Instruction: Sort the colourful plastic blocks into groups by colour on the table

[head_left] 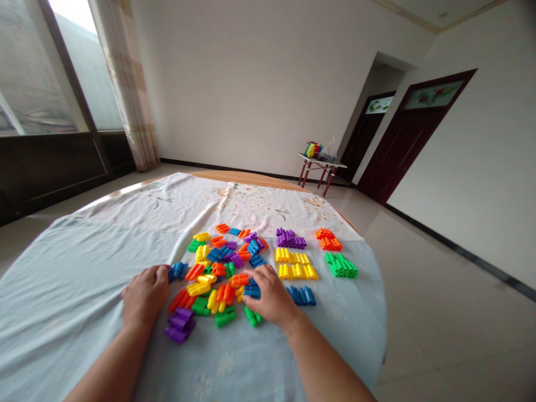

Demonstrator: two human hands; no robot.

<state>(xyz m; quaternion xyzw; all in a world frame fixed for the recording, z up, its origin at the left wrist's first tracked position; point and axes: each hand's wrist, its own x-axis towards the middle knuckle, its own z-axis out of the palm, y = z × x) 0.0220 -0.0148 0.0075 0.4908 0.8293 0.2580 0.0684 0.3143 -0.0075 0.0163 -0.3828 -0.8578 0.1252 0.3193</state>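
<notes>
My right hand (270, 296) reaches into the loose pile, with thumb and fingers around a blue plastic tube piece (252, 288). My left hand (146, 290) rests on the cloth at the pile's left edge, fingers slightly bent, its fingertips against another blue tube piece (179, 271). Between the hands lie mixed orange, yellow, green, blue and purple pieces, among them a purple piece (180, 325) and a green piece (225, 317). To the right, pieces lie grouped by colour: purple (292, 239), yellow (298, 272), blue (302, 296), orange (329, 239) and green (341, 265).
A light blue and white patterned cloth (84, 268) covers the round table, whose wooden edge (238, 177) shows at the back. Farther off, a small table (322, 162) carries a colourful bag and a clear plastic bag. A window and curtain (125, 84) are at left, dark red doors at right.
</notes>
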